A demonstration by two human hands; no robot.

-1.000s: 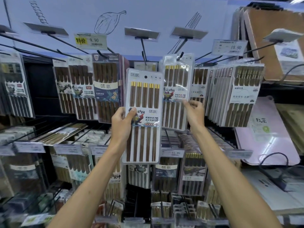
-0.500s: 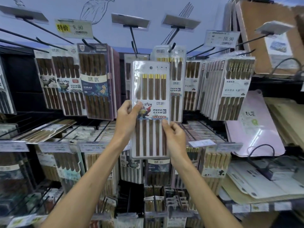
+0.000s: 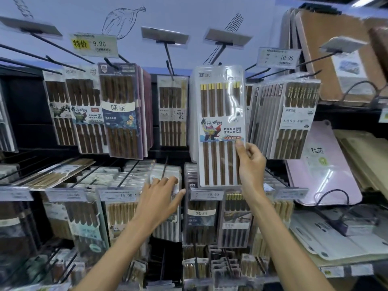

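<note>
A white pack of dark wooden chopsticks with gold tips (image 3: 219, 122) is held upright in front of the upper row of a shop display. My right hand (image 3: 251, 164) pinches its lower right edge between thumb and fingers. The pack's top reaches the end of a black peg hook (image 3: 218, 51); whether it hangs on the hook I cannot tell. My left hand (image 3: 160, 198) is lower and to the left, fingers spread and straight, touching a hanging chopstick pack (image 3: 165, 227) in the lower row.
More chopstick packs hang left (image 3: 123, 110) and right (image 3: 294, 120) on long black pegs that stick out toward me. Price tags (image 3: 93, 45) sit on the peg ends. Wooden and pink cutting boards (image 3: 323, 164) fill the shelves at the right.
My left hand has let go of the white pack and dropped to the lower row. My right hand alone now holds the pack, which has moved right and up toward the peg.
</note>
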